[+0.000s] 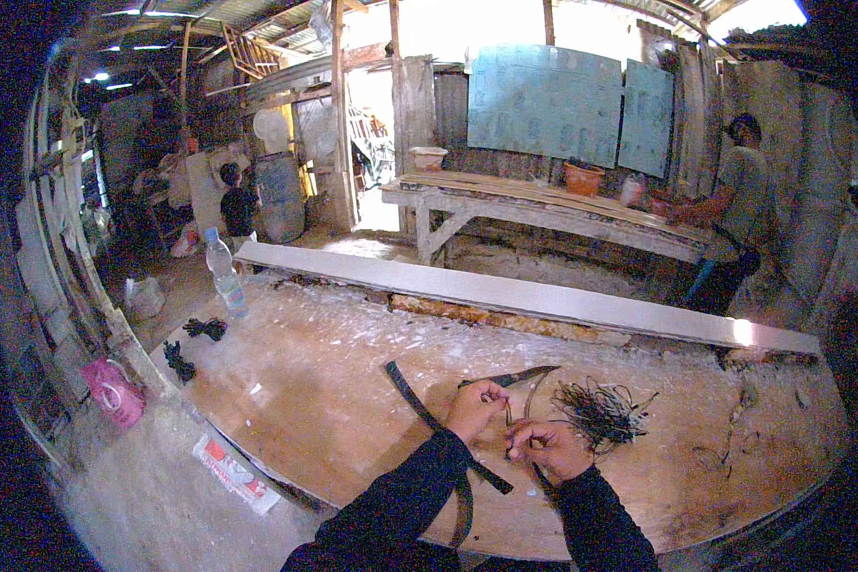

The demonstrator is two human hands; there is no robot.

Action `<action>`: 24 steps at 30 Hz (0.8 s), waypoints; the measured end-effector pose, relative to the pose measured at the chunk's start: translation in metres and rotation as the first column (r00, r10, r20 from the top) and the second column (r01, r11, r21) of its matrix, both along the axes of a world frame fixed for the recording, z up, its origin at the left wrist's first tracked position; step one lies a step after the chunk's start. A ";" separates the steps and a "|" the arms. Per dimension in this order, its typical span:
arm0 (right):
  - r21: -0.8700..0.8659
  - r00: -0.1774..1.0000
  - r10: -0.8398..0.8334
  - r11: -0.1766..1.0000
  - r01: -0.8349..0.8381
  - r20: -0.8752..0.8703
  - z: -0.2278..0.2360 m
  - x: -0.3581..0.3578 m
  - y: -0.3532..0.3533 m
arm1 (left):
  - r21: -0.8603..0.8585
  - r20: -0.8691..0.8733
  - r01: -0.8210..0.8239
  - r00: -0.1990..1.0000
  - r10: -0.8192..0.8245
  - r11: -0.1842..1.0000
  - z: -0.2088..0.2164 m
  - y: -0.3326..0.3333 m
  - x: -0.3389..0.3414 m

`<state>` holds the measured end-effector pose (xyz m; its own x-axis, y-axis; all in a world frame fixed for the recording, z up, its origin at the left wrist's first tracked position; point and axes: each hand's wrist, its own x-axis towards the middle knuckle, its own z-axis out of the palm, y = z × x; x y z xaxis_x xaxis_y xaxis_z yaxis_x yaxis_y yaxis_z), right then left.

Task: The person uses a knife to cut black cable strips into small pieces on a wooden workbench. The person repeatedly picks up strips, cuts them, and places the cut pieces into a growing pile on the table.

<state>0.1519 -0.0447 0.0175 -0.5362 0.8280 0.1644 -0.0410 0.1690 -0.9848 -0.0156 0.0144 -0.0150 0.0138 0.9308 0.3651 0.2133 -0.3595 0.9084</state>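
Note:
Over the wooden tabletop [296,410], my left hand [477,410] is closed in a pinch on a thin dark cord [509,416]. Just to its right and slightly nearer, my right hand [549,450] pinches the same cord lower down. A short stretch of it shows between my fingertips; its ends are hard to make out. A black strap [407,389] lies slantwise and passes under my left wrist. Another dark strap [522,376] rests beyond my hands. Close to my right hand sits a tangled pile of thin black cords [602,416].
A long white board [505,297] runs along the table's far edge. At the left stand a clear plastic bottle [225,275] and two dark bundles [205,329]. A pink bag [116,393] is on the floor. Behind, a person [734,195] works at a bench [553,203]; another sits far left.

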 end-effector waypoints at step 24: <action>-0.161 0.830 -0.532 0.846 0.509 -0.167 -0.015 0.019 0.027 | -0.219 0.078 0.846 0.511 -0.856 0.486 0.011 -0.027 0.025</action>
